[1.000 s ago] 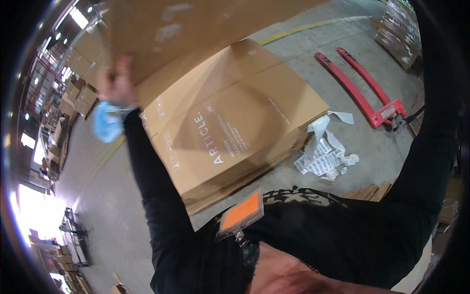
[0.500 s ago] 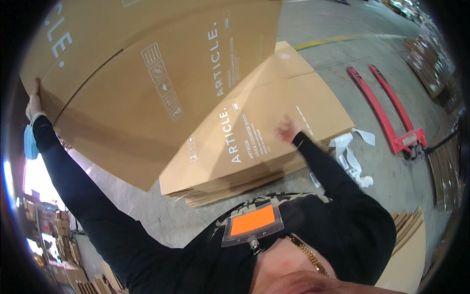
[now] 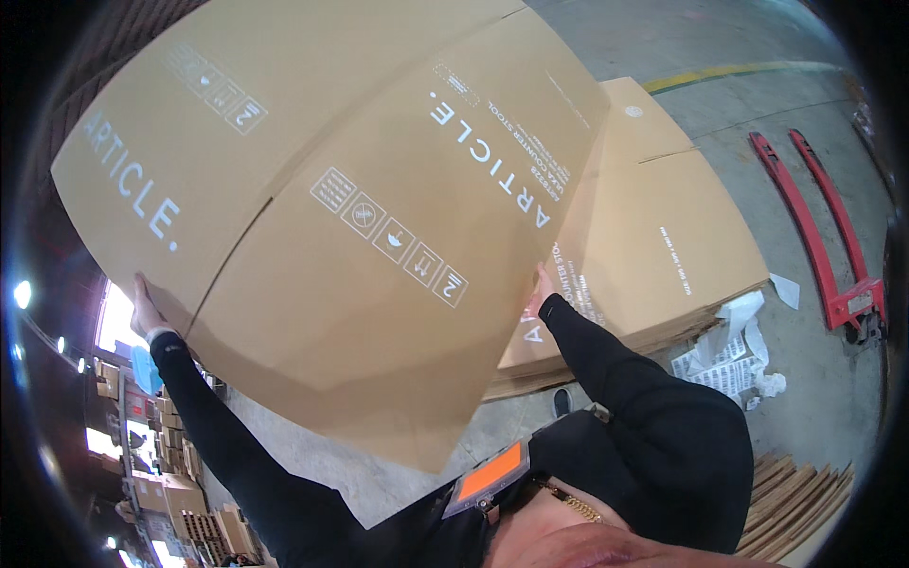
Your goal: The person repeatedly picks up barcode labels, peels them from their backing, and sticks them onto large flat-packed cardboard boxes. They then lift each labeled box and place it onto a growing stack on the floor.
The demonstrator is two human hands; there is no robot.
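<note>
A large flattened cardboard box [image 3: 379, 189] is raised and tilted in front of me, with white printing and a slot between its panels. My left hand [image 3: 145, 308] grips its lower left edge, the thumb on the near face and the other fingers hidden behind. At the right edge, my right hand [image 3: 542, 287] closes on the same box, its fingers partly out of sight. A light-blue face mask [image 3: 145, 370] dangles by my left wrist. Behind the held box lies a stack of flattened boxes [image 3: 653, 237], partly covered by it.
A red pallet jack [image 3: 805, 227] stands on the concrete floor at the right. Crumpled white paper [image 3: 734, 355] lies beside the stack. More flat cardboard [image 3: 791, 506] shows at the lower right, and boxes on shelving [image 3: 166, 483] at the lower left.
My right hand has moved from above the stack to the held box's right edge and taken hold. The box has swung round, its printed face now turned more toward me.
</note>
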